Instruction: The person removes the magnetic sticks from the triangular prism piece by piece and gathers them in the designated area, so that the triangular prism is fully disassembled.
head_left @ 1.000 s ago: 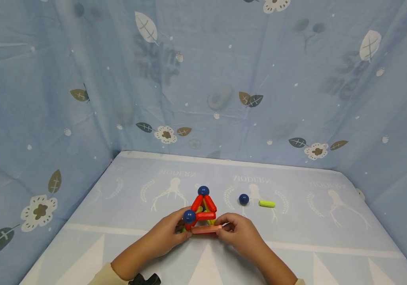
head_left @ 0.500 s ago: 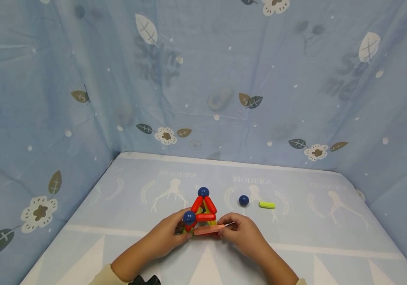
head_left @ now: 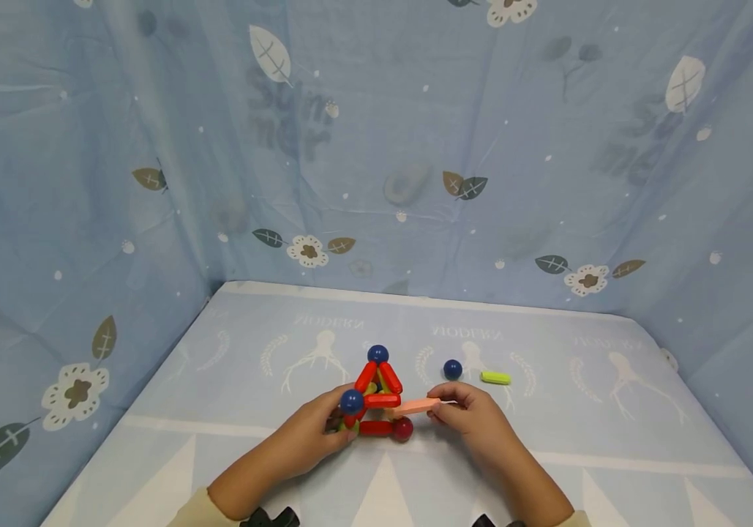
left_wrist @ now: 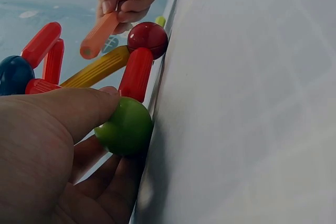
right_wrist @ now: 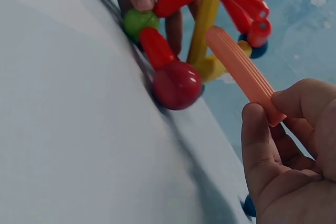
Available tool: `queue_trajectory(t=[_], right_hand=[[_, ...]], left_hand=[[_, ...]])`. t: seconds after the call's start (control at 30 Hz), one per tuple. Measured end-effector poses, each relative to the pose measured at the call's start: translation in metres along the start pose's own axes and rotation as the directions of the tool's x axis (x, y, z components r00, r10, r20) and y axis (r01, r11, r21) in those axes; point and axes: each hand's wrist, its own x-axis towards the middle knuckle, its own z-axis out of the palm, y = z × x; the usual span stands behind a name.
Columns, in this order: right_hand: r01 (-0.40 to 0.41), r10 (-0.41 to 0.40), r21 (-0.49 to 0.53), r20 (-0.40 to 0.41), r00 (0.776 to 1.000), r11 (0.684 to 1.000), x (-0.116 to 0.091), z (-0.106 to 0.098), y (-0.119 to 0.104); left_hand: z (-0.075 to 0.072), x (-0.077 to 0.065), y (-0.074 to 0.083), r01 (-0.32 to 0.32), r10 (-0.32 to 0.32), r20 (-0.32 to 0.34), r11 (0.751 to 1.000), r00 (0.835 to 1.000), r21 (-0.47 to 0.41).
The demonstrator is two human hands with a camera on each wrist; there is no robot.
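In the head view, your left hand (head_left: 315, 433) holds the near left corner of the stick-and-ball shape (head_left: 383, 400), which sits on the table (head_left: 218, 380). Your right hand (head_left: 475, 417) pinches one end of an orange stick (head_left: 417, 407), just beside the right side of the shape. A loose blue ball (head_left: 452, 369) and a short lime stick (head_left: 495, 378) lie on the table past your right hand.

In the left wrist view, your left thumb and fingers pinch a green ball (left_wrist: 124, 127). A short red stick (left_wrist: 136, 74) joins it to a dark red ball (left_wrist: 147, 40), and a yellow stick (left_wrist: 100, 68) meets that ball too.

In the right wrist view, your right thumb and finger pinch the orange stick. Its other end points at the shape; you can't tell here if they touch.
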Motion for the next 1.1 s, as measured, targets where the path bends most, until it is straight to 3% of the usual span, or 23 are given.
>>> queue_trajectory(t=[0.33, 0.6, 0.9, 1.1], right_hand=[[0.011, 0.010, 0.204, -0.101, 0.995, 0.979, -0.004, -0.043, 0.003], [0.042, -0.003, 0.201, -0.191, 0.982, 0.979, -0.002, -0.072, 0.009], [0.029, 0.054, 0.259, -0.307, 0.950, 0.965, 0.001, -0.107, 0.013], [-0.003, 0.131, 0.366, -0.325, 0.936, 0.931, 0.001, -0.131, 0.021]], left_hand=[[0.004, 0.005, 0.001, 0.006, -0.006, 0.010, 1.000, 1.000, -0.028], [0.002, 0.003, 0.002, 0.030, -0.030, 0.009, 0.999, 1.000, -0.023], [0.001, 0.002, 0.001, 0.030, -0.030, 0.008, 0.999, 1.000, -0.025], [0.001, 0.003, 0.000, 0.017, -0.017, 0.014, 1.000, 1.000, -0.023]])
